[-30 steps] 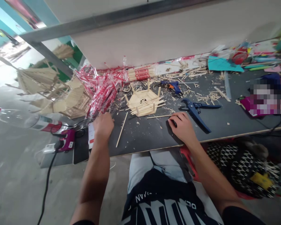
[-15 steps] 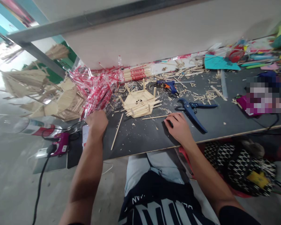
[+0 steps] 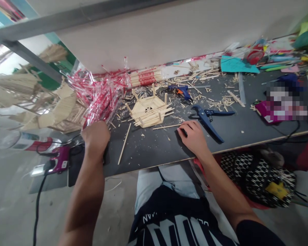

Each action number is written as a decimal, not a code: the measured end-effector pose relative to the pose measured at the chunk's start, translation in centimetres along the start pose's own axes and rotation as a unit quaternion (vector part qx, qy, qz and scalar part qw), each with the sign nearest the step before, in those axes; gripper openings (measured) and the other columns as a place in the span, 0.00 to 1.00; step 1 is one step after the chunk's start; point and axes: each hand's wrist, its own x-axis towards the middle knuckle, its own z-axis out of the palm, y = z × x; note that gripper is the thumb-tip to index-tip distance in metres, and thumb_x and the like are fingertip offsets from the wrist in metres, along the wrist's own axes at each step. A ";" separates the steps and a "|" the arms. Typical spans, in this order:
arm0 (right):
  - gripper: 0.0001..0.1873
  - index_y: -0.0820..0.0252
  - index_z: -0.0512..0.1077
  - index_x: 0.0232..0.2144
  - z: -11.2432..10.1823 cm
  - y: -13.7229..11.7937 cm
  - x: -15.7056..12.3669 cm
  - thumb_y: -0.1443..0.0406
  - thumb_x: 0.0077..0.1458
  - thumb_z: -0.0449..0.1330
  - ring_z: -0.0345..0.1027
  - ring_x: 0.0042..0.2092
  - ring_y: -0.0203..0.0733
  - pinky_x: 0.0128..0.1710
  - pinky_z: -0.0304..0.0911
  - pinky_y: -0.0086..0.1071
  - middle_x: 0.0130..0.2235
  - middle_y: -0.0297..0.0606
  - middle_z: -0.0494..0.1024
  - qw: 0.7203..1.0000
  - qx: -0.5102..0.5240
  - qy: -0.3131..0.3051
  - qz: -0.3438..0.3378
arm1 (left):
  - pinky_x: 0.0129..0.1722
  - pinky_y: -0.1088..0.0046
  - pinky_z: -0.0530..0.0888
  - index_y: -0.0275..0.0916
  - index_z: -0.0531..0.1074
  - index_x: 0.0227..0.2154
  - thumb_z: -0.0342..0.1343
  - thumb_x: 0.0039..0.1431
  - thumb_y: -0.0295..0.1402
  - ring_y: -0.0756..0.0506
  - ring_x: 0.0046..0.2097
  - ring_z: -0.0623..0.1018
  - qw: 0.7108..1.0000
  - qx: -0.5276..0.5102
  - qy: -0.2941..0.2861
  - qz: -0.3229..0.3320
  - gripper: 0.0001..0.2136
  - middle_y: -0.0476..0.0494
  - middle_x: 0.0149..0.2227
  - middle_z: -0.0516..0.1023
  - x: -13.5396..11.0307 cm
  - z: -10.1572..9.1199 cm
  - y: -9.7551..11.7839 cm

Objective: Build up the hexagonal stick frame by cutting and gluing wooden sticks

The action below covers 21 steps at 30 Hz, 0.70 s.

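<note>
My left hand (image 3: 95, 136) reaches into the heap of red-and-clear plastic chopstick wrappers (image 3: 100, 97) at the table's left end; its fingers are curled and hidden among the wrappers. My right hand (image 3: 191, 136) rests on the dark table (image 3: 154, 150) with its fingers curled over a small dark object that I cannot name. A long wooden stick (image 3: 166, 127) lies just left of that hand. A hexagonal model of wooden sticks (image 3: 147, 111) sits between the hands, further back. Another loose stick (image 3: 124, 139) lies beside my left hand.
Blue cutting pliers (image 3: 207, 118) lie right of my right hand, a blue-orange glue gun (image 3: 181, 91) behind the model. Stick offcuts litter the back. More stick models (image 3: 59, 112) stand at left. A purple device (image 3: 59, 160) with a black cable sits on the floor.
My left hand has slid left into the wrapper heap, covering the phone that showed beside it. The view has drifted right. My right hand stays put.
</note>
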 end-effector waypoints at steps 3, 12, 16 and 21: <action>0.09 0.56 0.76 0.31 0.1 0.0 0.0 0.66 0.66 0.60 0.72 0.43 0.48 0.48 0.71 0.43 0.37 0.44 0.81 1.000 -0.002 0.008 -0.003 | 0.48 0.51 0.77 0.25 0.78 0.46 0.44 0.67 0.31 0.24 0.54 0.81 0.997 0.070 0.003 -0.016 0.19 0.19 0.50 0.81 -2.1 -1.8 0.7; 0.10 0.55 0.75 0.32 -0.1 0.0 -0.2 0.64 0.66 0.58 0.73 0.43 0.49 0.47 0.72 0.46 0.38 0.43 0.81 1.000 0.005 0.004 0.014 | 0.49 0.50 0.79 0.34 0.79 0.47 0.46 0.68 0.37 0.30 0.47 0.85 0.972 -0.010 0.209 -0.104 0.19 0.30 0.42 0.86 -6.1 -2.1 -2.3; 0.10 0.54 0.75 0.32 -0.3 -0.2 -0.1 0.64 0.67 0.58 0.73 0.42 0.49 0.47 0.72 0.47 0.38 0.43 0.81 1.000 0.014 -0.007 0.014 | 0.36 0.65 0.80 0.36 0.80 0.36 0.58 0.56 0.34 0.42 0.30 0.84 0.911 -0.273 0.300 -0.081 0.10 0.46 0.24 0.81 -6.2 -0.6 -5.0; 0.08 0.55 0.76 0.36 -0.8 -0.3 -0.1 0.64 0.67 0.57 0.73 0.43 0.51 0.49 0.72 0.49 0.40 0.44 0.81 0.999 0.034 0.000 0.019 | 0.19 0.76 0.74 0.36 0.77 0.35 0.61 0.50 0.32 0.49 0.20 0.77 0.778 -0.506 0.368 -0.060 0.09 0.52 0.22 0.79 -7.8 1.9 -4.6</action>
